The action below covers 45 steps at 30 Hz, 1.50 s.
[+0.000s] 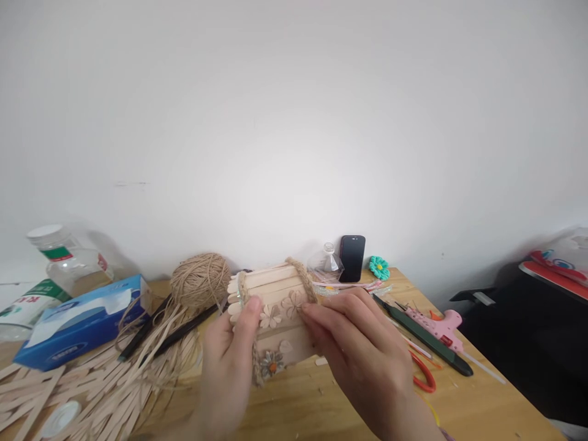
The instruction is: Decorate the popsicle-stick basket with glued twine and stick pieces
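Before the table's far edge (403, 284), our left hand (228, 352) grips the craft-stick piece (274, 279), likely for steadiness, while our right hand (367, 343) (pinching? we can't tell) touches a wooden flower (291, 304).

Craft-stick piece (288, 331) in the left grip (228, 355)

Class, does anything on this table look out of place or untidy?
Yes, at the left: the loose sticks lie in a crisscrossed heap, with a round whitish disc, perhaps a lid, stray among them. The held stick craft shows no obvious damage.
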Each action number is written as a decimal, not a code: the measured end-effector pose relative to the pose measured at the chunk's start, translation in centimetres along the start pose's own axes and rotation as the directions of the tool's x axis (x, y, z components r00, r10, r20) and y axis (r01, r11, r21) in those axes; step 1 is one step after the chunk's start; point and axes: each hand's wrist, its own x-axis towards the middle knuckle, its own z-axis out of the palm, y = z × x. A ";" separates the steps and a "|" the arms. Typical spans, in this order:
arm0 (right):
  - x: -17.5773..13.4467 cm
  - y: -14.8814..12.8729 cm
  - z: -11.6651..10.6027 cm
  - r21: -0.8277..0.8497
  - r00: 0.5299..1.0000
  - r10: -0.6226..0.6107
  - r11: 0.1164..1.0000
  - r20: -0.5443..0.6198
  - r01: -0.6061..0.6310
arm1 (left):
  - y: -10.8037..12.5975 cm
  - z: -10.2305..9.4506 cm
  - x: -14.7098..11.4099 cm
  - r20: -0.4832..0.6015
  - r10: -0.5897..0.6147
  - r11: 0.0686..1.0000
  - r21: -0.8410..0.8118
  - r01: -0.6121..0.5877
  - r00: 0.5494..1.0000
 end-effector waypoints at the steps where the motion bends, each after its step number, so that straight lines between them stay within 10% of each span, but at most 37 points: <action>1: 0.0 0.0 0.0 -0.005 1.000 0.006 1.000 0.002 -0.006 | 0.1 0.0 0.0 0.008 -0.004 1.000 0.004 0.004 1.000; 45: 0.8 -0.3 -0.4 -0.010 0.999 0.022 1.000 -0.034 -0.022 | 0.2 -0.7 -0.2 0.082 -0.037 0.999 0.018 0.035 0.996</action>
